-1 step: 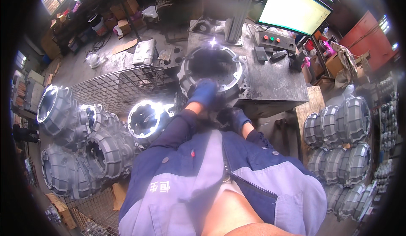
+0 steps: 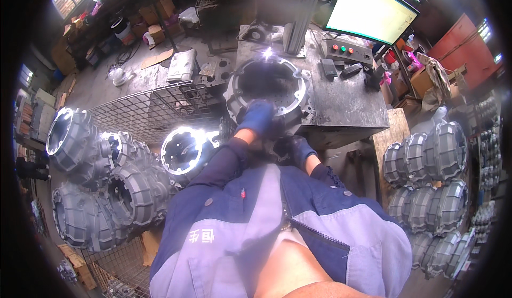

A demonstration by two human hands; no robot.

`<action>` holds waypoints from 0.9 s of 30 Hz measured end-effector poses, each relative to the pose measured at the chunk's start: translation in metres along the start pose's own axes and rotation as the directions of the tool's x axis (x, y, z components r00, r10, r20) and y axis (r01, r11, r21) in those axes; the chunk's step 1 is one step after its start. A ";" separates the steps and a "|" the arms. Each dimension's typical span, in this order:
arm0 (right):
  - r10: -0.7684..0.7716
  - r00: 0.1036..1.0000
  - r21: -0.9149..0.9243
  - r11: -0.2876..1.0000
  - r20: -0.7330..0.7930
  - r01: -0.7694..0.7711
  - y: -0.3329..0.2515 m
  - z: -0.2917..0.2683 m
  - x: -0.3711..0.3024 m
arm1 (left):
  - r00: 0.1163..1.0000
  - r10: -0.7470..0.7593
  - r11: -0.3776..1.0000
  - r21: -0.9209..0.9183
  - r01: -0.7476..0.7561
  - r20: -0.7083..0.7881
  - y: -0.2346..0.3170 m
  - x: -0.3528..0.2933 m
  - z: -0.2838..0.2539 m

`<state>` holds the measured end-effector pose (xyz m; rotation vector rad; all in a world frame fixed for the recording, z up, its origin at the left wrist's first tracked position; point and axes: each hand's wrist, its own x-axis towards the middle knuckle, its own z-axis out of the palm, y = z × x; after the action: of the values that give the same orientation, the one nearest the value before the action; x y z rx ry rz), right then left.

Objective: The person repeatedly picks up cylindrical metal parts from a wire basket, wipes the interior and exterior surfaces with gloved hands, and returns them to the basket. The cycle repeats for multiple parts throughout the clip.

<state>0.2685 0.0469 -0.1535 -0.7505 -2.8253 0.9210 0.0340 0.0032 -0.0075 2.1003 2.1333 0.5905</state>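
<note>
A round grey cast metal housing [image 2: 298, 92] with a bright machined rim and bolt holes stands on the metal workbench [image 2: 349, 108] before me. My left hand [image 2: 257, 116], in a blue work glove, lies over the near side of this housing's rim with its fingers curled down. Lower and to the right, just below the bench's front edge, is my right hand [image 2: 296, 149], also gloved. Its fingers are in dark shadow, so their grip cannot be made out. A bright light glints at the housing's far rim.
Similar housings [image 2: 133, 191] are piled at my left beside a wire mesh cage [image 2: 154, 106]; more housings [image 2: 429, 204] are stacked at my right. A monitor [image 2: 370, 12] and a button box [image 2: 346, 51] stand at the back right. A metal post [image 2: 303, 20] rises behind the housing.
</note>
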 end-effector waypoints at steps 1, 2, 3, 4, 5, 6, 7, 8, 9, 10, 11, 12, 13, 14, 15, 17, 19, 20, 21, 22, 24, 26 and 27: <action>-0.078 0.995 0.070 0.994 -0.064 0.083 0.014 0.015 0.003 | 1.000 0.001 1.000 0.017 -0.001 0.026 0.002 0.000 -0.004; -0.156 0.980 0.128 0.977 -0.128 0.172 0.029 0.030 0.007 | 0.998 -0.008 0.999 0.036 0.005 0.070 0.004 -0.001 -0.007; -0.238 0.927 0.202 0.931 -0.290 0.302 0.040 0.046 0.011 | 0.993 -0.017 0.998 0.055 0.010 0.113 0.006 -0.001 -0.011; -0.301 0.882 0.184 0.905 -0.362 0.385 0.050 0.056 0.015 | 0.992 -0.013 0.998 0.068 0.004 0.128 0.008 -0.001 -0.013; -0.361 0.827 0.154 0.874 -0.431 0.462 0.057 0.063 0.018 | 0.990 -0.009 0.997 0.081 -0.003 0.144 0.009 -0.001 -0.015; -0.425 0.809 0.056 0.872 -0.405 0.486 0.059 0.065 0.021 | 0.989 0.003 0.996 0.093 -0.016 0.145 0.009 -0.001 -0.017; -0.362 0.867 0.065 0.911 -0.343 0.406 0.056 0.061 0.020 | 0.988 -0.008 0.996 0.088 -0.006 0.153 0.009 -0.001 -0.017; -0.294 0.914 0.063 0.944 -0.278 0.323 0.048 0.053 0.021 | 0.989 -0.010 0.997 0.082 -0.002 0.146 0.008 -0.001 -0.016; 0.013 0.981 0.136 0.991 -0.194 0.014 0.036 0.039 0.015 | 0.993 0.000 0.997 0.076 -0.009 0.119 0.007 -0.002 -0.014; 0.330 0.938 0.161 0.936 -0.101 -0.312 0.020 0.019 0.004 | 0.998 0.017 0.999 0.039 -0.019 0.068 0.005 -0.002 -0.011; 0.629 0.767 0.154 0.776 -0.127 -0.611 -0.001 -0.001 0.003 | 0.999 0.041 0.999 0.008 -0.041 -0.005 0.004 -0.003 -0.008; 0.727 0.665 0.158 0.686 -0.169 -0.710 -0.025 -0.021 0.002 | 0.999 0.040 0.999 -0.011 -0.041 -0.037 0.002 -0.003 -0.006; 0.775 0.586 0.175 0.627 -0.237 -0.759 -0.048 -0.041 0.002 | 0.993 0.055 0.998 -0.029 -0.058 -0.100 0.001 -0.004 -0.003; 0.683 0.655 0.181 0.724 -0.323 -0.666 -0.069 -0.061 -0.002 | 0.991 0.048 0.998 -0.040 -0.054 -0.121 0.000 -0.004 -0.001; 0.578 0.710 0.167 0.809 -0.403 -0.563 -0.085 -0.080 -0.006 | 0.995 0.037 0.998 -0.053 -0.042 -0.089 0.000 -0.004 0.000; 0.278 0.754 0.011 0.941 -0.595 -0.339 -0.110 -0.105 0.006 | 1.000 -0.012 1.000 -0.022 0.012 0.015 0.001 -0.004 0.001; -0.129 0.677 -0.285 0.950 -0.725 -0.124 -0.120 -0.118 0.030 | 0.999 -0.021 1.000 0.013 0.020 0.047 0.005 -0.007 -0.001; -0.116 0.674 -0.243 0.965 -0.729 -0.097 -0.122 -0.119 0.042 | 1.000 -0.003 0.999 0.032 0.003 -0.005 0.006 -0.010 -0.004; -0.100 0.665 -0.195 0.978 -0.740 -0.070 -0.124 -0.116 0.054 | 1.000 -0.010 0.998 0.063 0.011 -0.014 0.007 -0.015 -0.007; -0.066 0.656 -0.131 0.990 -0.751 -0.050 -0.125 -0.112 0.065 | 0.987 0.020 0.996 0.092 -0.005 -0.161 0.005 -0.023 -0.012; 0.315 0.802 0.368 0.921 -0.508 -0.129 -0.126 -0.105 0.074 | 0.964 0.001 0.987 0.158 0.043 -0.266 0.003 -0.045 -0.020; 0.223 0.891 -0.019 0.968 -0.396 -0.250 -0.127 -0.102 0.073 | 0.881 0.010 0.996 0.082 0.032 -0.472 -0.011 -0.086 -0.032; 0.013 0.946 -0.317 0.941 -0.323 -0.121 -0.128 -0.103 0.070 | 0.901 -0.072 0.995 0.025 0.091 -0.428 -0.020 -0.108 -0.036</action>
<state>0.1750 0.0460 -0.0014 -0.9396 -2.7011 0.2861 0.0092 -0.1090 -0.0029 2.0372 2.4585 1.0915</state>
